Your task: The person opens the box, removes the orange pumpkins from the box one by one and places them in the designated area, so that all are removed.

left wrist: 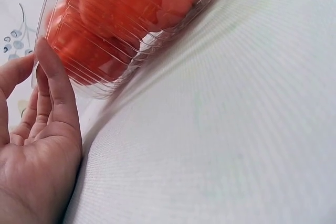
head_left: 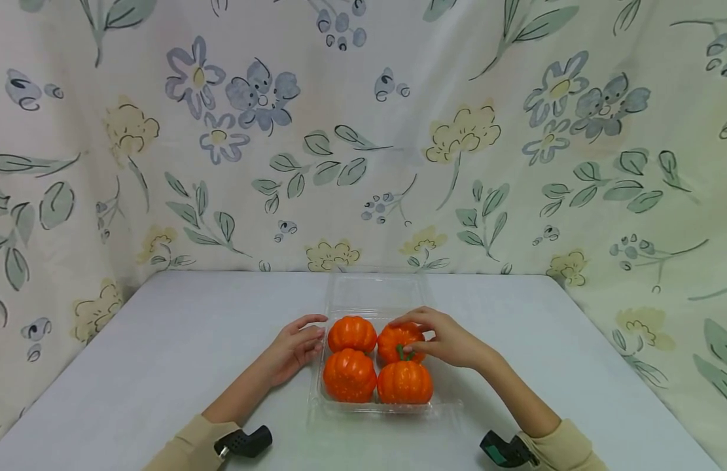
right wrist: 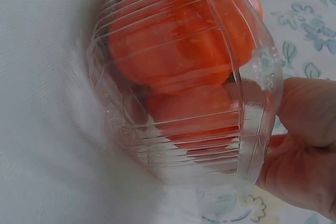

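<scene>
On the counter [head_left: 192,340], the right hand [head_left: 448,338] grasps the orange pumpkin [head_left: 391,343] in the back-right corner of the clear container [head_left: 372,408], while the left hand [head_left: 294,350], fingers loose, touches its left edge.

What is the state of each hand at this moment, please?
Left hand: open, at the left edge of the clear container.
Right hand: closed, holding the back-right pumpkin.
</scene>
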`<action>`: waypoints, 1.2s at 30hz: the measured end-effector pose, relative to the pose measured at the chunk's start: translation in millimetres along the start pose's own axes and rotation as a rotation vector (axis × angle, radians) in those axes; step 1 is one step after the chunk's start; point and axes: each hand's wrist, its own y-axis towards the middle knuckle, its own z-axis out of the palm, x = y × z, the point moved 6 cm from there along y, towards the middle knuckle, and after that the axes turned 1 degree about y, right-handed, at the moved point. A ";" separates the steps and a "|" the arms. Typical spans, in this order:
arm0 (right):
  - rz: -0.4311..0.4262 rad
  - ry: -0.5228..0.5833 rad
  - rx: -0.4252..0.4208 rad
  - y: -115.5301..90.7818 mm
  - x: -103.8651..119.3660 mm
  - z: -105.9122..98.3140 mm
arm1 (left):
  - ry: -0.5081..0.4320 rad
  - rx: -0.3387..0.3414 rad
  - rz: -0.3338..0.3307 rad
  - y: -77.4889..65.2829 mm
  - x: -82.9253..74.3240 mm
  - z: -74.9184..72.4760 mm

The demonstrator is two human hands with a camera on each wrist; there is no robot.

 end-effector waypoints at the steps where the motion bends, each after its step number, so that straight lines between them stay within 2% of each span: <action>1: 0.005 0.007 -0.004 0.0 -0.5 -0.1 | -0.002 -0.003 -0.001 0.0 0.1 -0.2; 9: 0.021 0.042 -0.049 -3.6 0.1 -6.4 | -0.005 -0.016 -0.008 0.5 0.6 -0.8; 13: 0.004 0.051 -0.073 -4.2 0.3 -11.0 | -0.005 -0.015 -0.002 0.7 0.7 -0.9; 25: -0.037 -0.008 -0.118 -6.2 1.2 -21.0 | 0.005 -0.021 -0.003 0.6 1.4 -2.8; 32: 0.003 0.047 -0.112 -8.1 1.6 -26.6 | -0.003 -0.011 0.005 1.4 1.1 -2.2; 36: 0.001 0.032 -0.124 -9.8 2.7 -31.1 | -0.001 -0.012 0.006 1.6 1.2 -2.2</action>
